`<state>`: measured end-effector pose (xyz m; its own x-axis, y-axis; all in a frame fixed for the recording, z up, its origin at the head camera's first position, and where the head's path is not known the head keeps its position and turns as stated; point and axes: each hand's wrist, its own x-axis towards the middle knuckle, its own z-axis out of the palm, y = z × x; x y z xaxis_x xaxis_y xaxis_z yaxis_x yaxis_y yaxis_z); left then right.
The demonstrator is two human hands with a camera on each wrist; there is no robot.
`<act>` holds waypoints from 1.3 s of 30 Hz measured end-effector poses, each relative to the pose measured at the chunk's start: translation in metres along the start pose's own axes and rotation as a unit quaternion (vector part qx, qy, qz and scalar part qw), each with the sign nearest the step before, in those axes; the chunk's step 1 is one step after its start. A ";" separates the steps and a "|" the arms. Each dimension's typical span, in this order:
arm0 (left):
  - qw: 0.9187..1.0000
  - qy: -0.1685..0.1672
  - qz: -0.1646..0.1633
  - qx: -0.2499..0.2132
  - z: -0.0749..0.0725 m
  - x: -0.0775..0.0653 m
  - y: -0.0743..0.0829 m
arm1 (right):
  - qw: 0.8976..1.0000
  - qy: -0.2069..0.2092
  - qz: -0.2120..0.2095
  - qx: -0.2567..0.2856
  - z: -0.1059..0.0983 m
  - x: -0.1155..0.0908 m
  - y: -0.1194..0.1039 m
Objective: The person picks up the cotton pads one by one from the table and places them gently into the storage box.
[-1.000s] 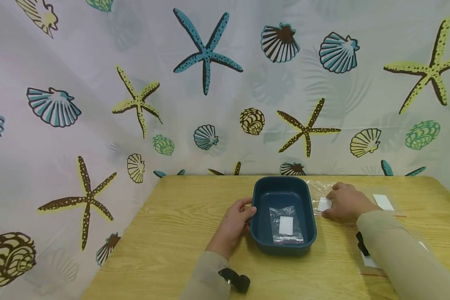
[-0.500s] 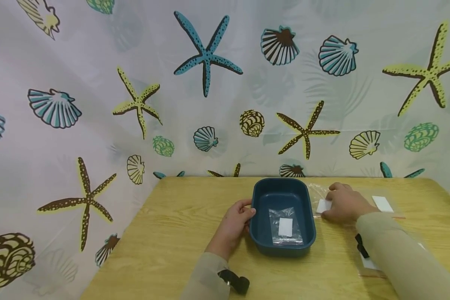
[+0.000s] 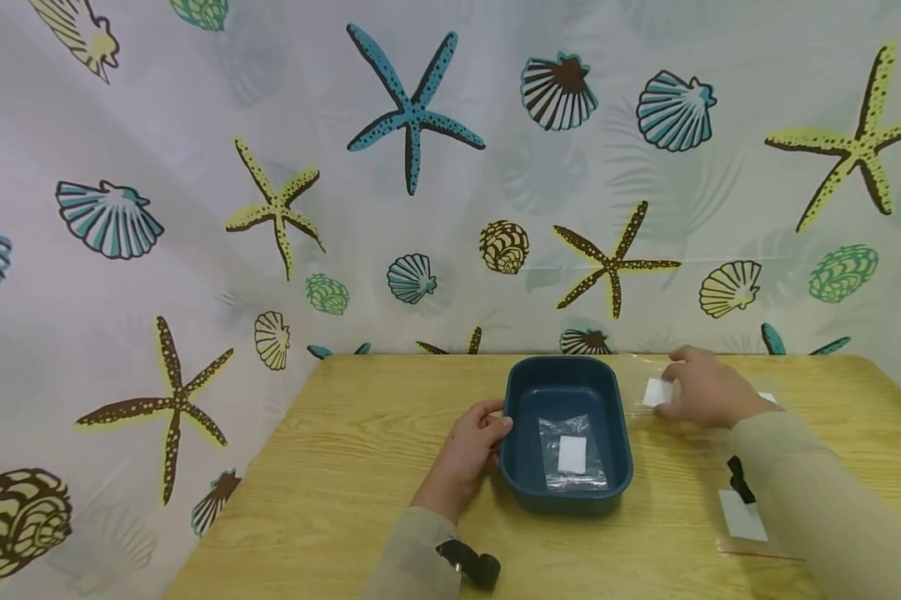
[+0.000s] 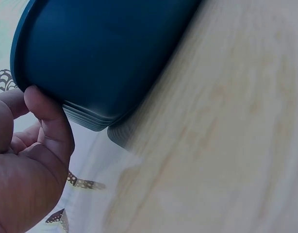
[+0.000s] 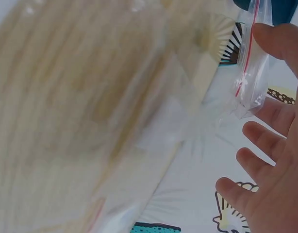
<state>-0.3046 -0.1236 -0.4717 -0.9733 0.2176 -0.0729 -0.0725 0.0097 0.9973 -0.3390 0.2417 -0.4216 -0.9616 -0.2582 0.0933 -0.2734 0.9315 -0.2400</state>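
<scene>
A dark blue plastic bin [image 3: 566,502] stands on the wooden table, and my left hand [image 3: 465,450] grips its left rim. In the left wrist view the thumb and fingers [image 4: 47,109] bend about the edge of the bin. Inside the bin lies a clear zip bag [image 3: 573,475] with a white rectangle on it. To the bin's right, my right hand [image 3: 713,392] pinches another clear zip bag [image 3: 658,392], also with a white rectangle. The right wrist view shows this bag's red seal line [image 5: 247,58] between thumb and index finger, the other fingers spread.
More clear zip bags lie at the right: one [image 3: 743,517] near the right forearm, another [image 3: 768,398] partly hidden behind the right hand. A curtain [image 3: 450,208] printed with shells and starfish hangs behind the wooden table [image 3: 360,467].
My right hand has moved slightly up and to the right, lifting the zip bag it pinches. More of the bag near the right forearm shows. My left hand and the bin stay put.
</scene>
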 end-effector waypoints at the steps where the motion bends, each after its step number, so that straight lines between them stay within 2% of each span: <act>1: 1.000 0.000 0.001 0.001 0.000 0.000 0.000 | 1.000 0.002 0.000 0.002 -0.003 -0.001 0.000; 10: 1.000 0.000 -0.005 -0.006 0.001 0.001 -0.001 | 1.000 0.006 -0.010 0.007 -0.019 -0.006 0.002; 15: 1.000 0.000 -0.003 -0.008 0.001 0.001 0.000 | 1.000 0.014 -0.019 0.007 -0.027 -0.009 -0.004; 23: 1.000 -0.003 0.004 -0.012 0.002 -0.001 0.002 | 0.998 0.030 -0.056 0.017 -0.033 -0.011 -0.036; 31: 1.000 -0.005 0.005 -0.016 0.002 0.000 -0.001 | 0.994 0.038 -0.105 -0.004 -0.028 -0.015 -0.072; 39: 1.000 -0.004 0.002 -0.023 0.002 0.001 -0.001 | 0.986 0.049 -0.158 -0.031 -0.016 -0.019 -0.098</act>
<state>-0.3050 -0.1212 -0.4728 -0.9718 0.2256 -0.0695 -0.0794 -0.0355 0.9962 -0.2937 0.1594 -0.3839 -0.8205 -0.5152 0.2476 -0.5544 0.8228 -0.1253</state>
